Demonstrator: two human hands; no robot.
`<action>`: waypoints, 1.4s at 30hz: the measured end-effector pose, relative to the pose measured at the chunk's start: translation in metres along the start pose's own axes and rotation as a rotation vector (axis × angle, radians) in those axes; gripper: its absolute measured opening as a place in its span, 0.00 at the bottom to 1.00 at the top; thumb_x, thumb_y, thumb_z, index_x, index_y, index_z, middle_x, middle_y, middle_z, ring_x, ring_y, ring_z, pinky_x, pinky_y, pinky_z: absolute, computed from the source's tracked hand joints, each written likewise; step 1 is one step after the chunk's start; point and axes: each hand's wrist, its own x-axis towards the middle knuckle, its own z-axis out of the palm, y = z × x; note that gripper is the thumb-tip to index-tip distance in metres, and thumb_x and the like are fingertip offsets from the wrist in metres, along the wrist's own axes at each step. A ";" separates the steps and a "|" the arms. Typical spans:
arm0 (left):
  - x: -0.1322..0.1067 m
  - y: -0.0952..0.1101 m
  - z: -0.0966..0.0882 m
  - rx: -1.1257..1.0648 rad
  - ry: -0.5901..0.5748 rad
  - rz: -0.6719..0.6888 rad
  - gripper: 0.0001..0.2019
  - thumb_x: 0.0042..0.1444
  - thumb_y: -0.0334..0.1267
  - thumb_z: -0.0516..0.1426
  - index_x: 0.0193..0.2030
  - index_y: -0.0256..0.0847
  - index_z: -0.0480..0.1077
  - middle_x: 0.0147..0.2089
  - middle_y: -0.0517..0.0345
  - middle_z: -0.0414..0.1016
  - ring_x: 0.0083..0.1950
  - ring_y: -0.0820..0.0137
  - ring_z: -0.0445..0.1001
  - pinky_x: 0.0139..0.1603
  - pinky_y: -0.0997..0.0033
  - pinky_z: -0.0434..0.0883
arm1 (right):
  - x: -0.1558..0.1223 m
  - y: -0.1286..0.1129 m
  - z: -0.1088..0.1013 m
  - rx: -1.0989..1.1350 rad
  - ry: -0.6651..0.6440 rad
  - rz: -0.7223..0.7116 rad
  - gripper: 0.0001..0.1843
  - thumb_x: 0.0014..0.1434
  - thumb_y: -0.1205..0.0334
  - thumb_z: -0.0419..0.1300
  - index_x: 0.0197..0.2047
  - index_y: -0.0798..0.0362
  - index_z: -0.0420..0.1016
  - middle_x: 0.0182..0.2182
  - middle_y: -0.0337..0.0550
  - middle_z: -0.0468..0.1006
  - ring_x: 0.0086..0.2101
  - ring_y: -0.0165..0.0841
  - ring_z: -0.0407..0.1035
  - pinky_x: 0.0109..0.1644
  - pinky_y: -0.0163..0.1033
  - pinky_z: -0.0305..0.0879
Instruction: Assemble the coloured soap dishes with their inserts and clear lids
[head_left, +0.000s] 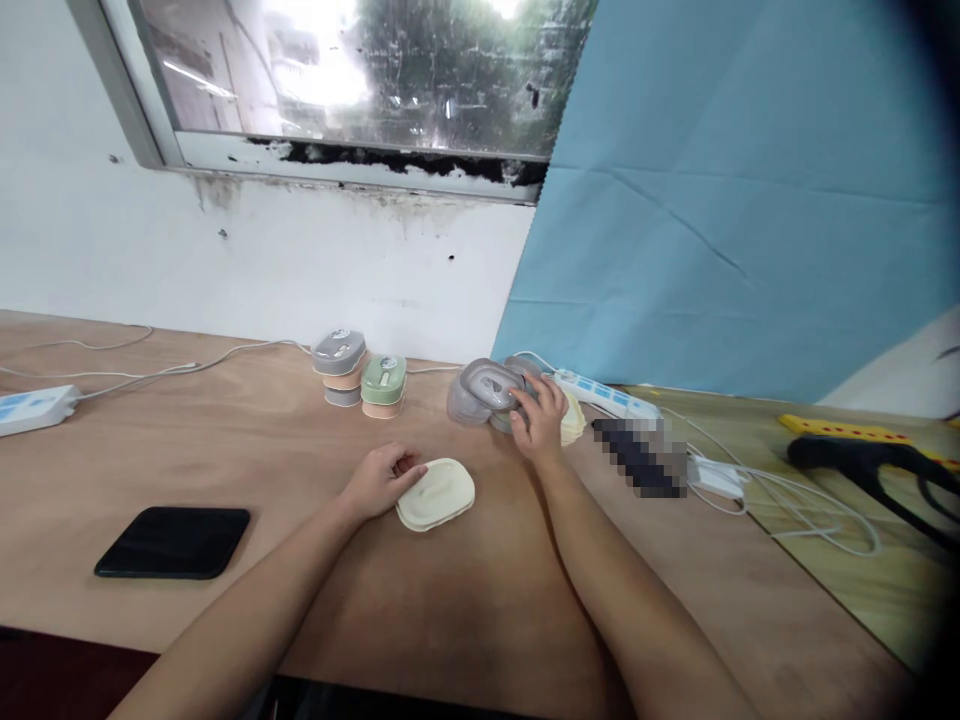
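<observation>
My left hand (382, 482) is closed at the left edge of a cream oval plastic piece (439, 497), thumb on its top and the other fingers curled. That piece looks like a shallow dish or lid and lies flat on the table in front of me. Farther off, my right hand (541, 412) has its fingers apart over the right side of a pile of clear grey plastic pieces (487, 385). Its fingertips reach the top piece, though firm contact is hard to judge. Partly behind this hand stands a stack of cream pieces (574, 420).
Stacked oval boxes stand left of the pile, one stack grey-topped (339, 350), one green-topped (384, 380). A black phone (174, 542) lies at left. Power strips (607, 393) and white cables run along the back and right. A blurred dark object (641, 460) lies at right.
</observation>
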 end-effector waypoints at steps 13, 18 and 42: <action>-0.001 0.000 0.000 0.006 -0.005 -0.011 0.14 0.58 0.48 0.54 0.39 0.39 0.72 0.32 0.56 0.74 0.31 0.70 0.69 0.32 0.72 0.65 | -0.005 0.007 0.009 0.081 0.068 0.045 0.12 0.57 0.54 0.59 0.41 0.52 0.72 0.50 0.53 0.70 0.52 0.44 0.65 0.56 0.53 0.62; 0.000 -0.001 0.001 0.005 -0.003 -0.021 0.14 0.58 0.47 0.54 0.39 0.39 0.73 0.32 0.55 0.74 0.32 0.70 0.69 0.32 0.72 0.66 | -0.006 0.011 0.010 0.078 0.198 0.180 0.13 0.59 0.53 0.58 0.40 0.53 0.72 0.47 0.54 0.70 0.52 0.44 0.64 0.56 0.55 0.61; 0.001 0.001 0.000 0.023 -0.020 -0.026 0.13 0.58 0.46 0.54 0.39 0.39 0.73 0.32 0.56 0.74 0.32 0.70 0.69 0.33 0.72 0.65 | 0.006 -0.004 0.020 0.029 0.141 0.401 0.33 0.49 0.49 0.65 0.55 0.56 0.65 0.59 0.61 0.60 0.59 0.50 0.57 0.59 0.57 0.58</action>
